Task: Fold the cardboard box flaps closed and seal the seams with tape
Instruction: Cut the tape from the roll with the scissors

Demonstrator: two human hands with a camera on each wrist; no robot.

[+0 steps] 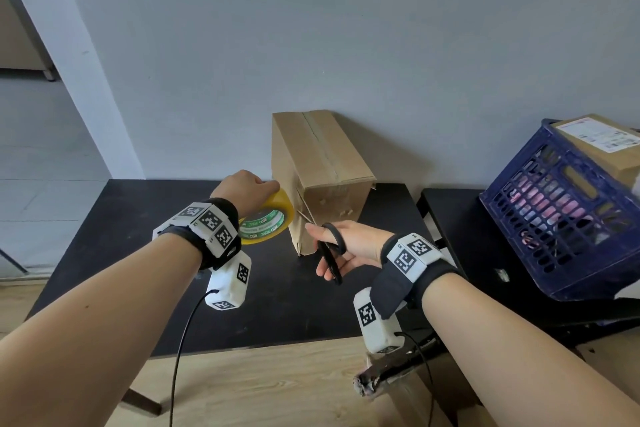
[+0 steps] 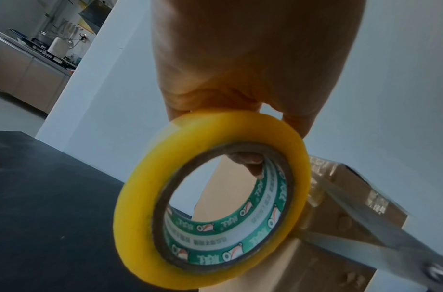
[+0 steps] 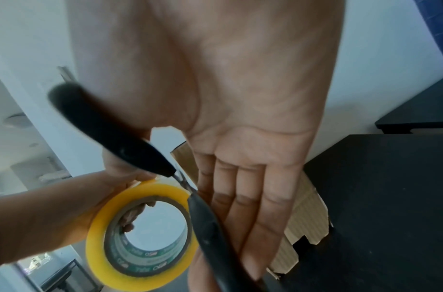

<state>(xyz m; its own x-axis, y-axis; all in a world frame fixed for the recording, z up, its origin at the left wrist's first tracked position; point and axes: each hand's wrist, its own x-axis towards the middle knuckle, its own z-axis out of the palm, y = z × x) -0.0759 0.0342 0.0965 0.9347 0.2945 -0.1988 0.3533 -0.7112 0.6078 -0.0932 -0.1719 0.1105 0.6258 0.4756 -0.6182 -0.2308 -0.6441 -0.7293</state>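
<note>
the cardboard box point(image 1: 318, 180) stands on end on the black counter point(image 1: 138, 253) against the wall, its flaps folded shut and clear tape along the top seam and down the near face. the left hand point(image 1: 244, 189) grasps the yellow tape roll point(image 1: 266, 218), a finger hooked through the core, just beside the box's near corner. the right hand point(image 1: 346, 246) holds the black-handled scissors point(image 1: 330, 253), blades parted around the strip between roll and box.

risks, as i judge them: if the strip goes slack it may fold on itself and the blades will gum rather than cut; cutting too near the corner could nick the cardboard; the tall box could tip if the roll tugs it.
</note>
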